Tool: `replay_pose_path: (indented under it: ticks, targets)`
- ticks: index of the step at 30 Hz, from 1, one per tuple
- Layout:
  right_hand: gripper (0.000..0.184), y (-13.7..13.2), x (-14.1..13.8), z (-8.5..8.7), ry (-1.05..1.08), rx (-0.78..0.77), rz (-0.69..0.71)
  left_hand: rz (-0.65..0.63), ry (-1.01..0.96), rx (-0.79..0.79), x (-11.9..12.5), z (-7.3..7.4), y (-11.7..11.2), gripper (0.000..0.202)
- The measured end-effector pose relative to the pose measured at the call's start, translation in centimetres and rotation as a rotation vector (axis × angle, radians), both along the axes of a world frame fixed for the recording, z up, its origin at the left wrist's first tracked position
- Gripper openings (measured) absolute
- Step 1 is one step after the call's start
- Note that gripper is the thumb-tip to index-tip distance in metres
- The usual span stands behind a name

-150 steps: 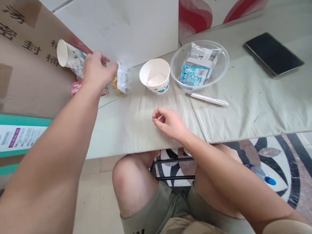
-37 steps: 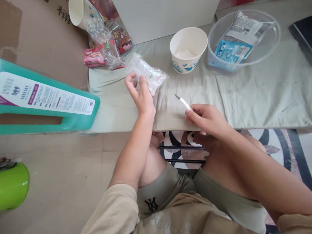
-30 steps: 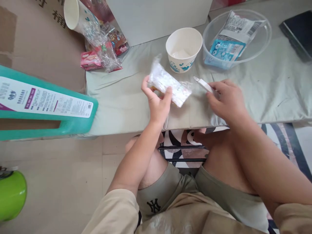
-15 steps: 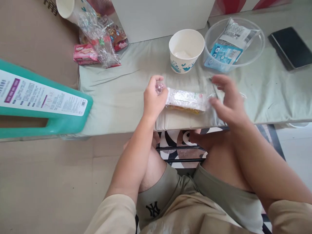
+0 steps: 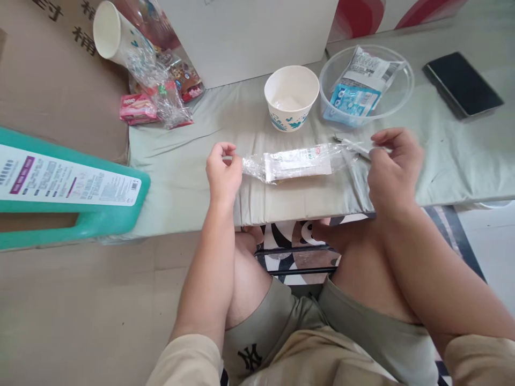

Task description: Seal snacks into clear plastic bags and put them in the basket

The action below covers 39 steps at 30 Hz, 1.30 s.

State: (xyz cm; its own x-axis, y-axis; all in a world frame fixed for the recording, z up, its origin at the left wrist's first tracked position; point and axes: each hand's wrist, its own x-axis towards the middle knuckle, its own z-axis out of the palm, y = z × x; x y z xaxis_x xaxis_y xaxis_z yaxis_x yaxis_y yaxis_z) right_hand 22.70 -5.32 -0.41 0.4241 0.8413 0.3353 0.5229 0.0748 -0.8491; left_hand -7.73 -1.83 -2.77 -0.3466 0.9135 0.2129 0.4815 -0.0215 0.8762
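On the cloth-covered surface lies a clear plastic packet (image 5: pixel 298 162) with a white printed panel. My left hand (image 5: pixel 223 171) is closed in a pinch on the twisted left end of its film. To the right, my right hand (image 5: pixel 396 163) is closed around a slim white tool with a dark tip (image 5: pixel 357 147). That tip points left, close above the packet's right end; its exact kind is unclear. Just behind the packet stands a white paper cup (image 5: pixel 292 99) with blue leaf prints.
A clear plastic bowl (image 5: pixel 407 88) holds blue and silver packets. The black phone (image 5: pixel 462 84) lies farther right. At back left are a tipped paper cup (image 5: pixel 108 32), a pink box (image 5: pixel 138 109) and crumpled wrappers. A green container (image 5: pixel 139 198) stands at left, beside a cardboard box (image 5: pixel 60 80).
My right hand has left the packet's right end and closed on the slim white tool. My left hand and the packet's left end sit farther left in view.
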Motion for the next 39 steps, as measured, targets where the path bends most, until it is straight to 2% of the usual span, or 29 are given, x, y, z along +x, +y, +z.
replay_pose_path:
  ticks: [1,3,5,7,9,12,13,15,17,19,20,21,23,26,29,31,34,39]
  targets:
    - [0.015,-0.2,0.2,0.2,-0.095,0.072,0.015,-0.079,0.073,0.073,0.1,0.5,-0.3,0.020]
    - [0.021,-0.7,0.2,0.5,-0.263,0.159,0.142,-0.271,0.210,0.160,0.3,1.5,-0.9,0.024]
    - [0.026,-0.8,0.0,0.6,-0.367,0.135,0.306,-0.431,0.303,0.139,0.6,2.2,-1.2,0.030]
    - [0.023,-0.6,-0.3,0.5,-0.420,0.057,0.362,-0.495,0.324,0.067,0.9,2.4,-1.4,0.024]
    - [0.016,-0.1,-0.5,0.3,-0.424,-0.001,0.324,-0.476,0.300,0.037,0.9,2.2,-1.3,0.012]
    - [0.019,0.7,-0.6,0.1,-0.375,-0.005,0.225,-0.406,0.272,0.113,0.8,2.0,-1.3,0.007]
    - [0.020,0.9,-0.6,0.1,-0.352,-0.001,0.200,-0.422,0.284,0.130,0.8,2.1,-1.3,0.002]
    - [0.022,1.2,-0.6,0.3,-0.304,0.000,0.160,-0.501,0.337,0.130,1.0,2.2,-1.6,0.016]
    - [0.022,1.2,-0.5,0.7,-0.274,0.009,0.112,-0.554,0.374,0.114,1.4,2.3,-1.8,0.018]
    - [0.024,0.7,-0.7,1.1,-0.285,0.077,0.040,-0.513,0.338,0.133,2.0,2.3,-1.8,0.005]
    - [0.025,0.2,-1.0,1.2,-0.311,0.130,0.030,-0.473,0.301,0.147,2.3,2.3,-1.8,0.006]
    - [0.025,-0.3,-1.3,1.3,-0.350,0.188,0.055,-0.434,0.261,0.154,2.6,2.3,-1.7,0.008]
    - [0.023,-1.5,-2.3,1.2,-0.449,0.247,0.209,-0.368,0.199,0.147,3.3,2.3,-1.3,0.008]
    - [0.030,-2.3,-3.9,0.5,-0.572,0.137,0.489,-0.289,0.141,0.133,4.0,2.0,-0.3,0.009]
    - [0.038,-1.7,-4.7,-0.2,-0.575,0.005,0.587,-0.206,0.096,0.126,3.8,1.3,1.1,0.013]
    - [0.029,-0.9,-4.8,-0.4,-0.542,-0.037,0.583,-0.151,0.082,0.123,3.1,0.5,2.1,0.015]
    - [0.024,-0.1,-4.8,-0.6,-0.532,-0.055,0.498,-0.079,0.055,0.119,1.8,-0.6,3.4,0.017]
    - [0.028,-1.2,-4.9,0.0,-0.600,-0.023,0.456,-0.048,0.018,0.075,0.8,-1.8,4.7,0.019]
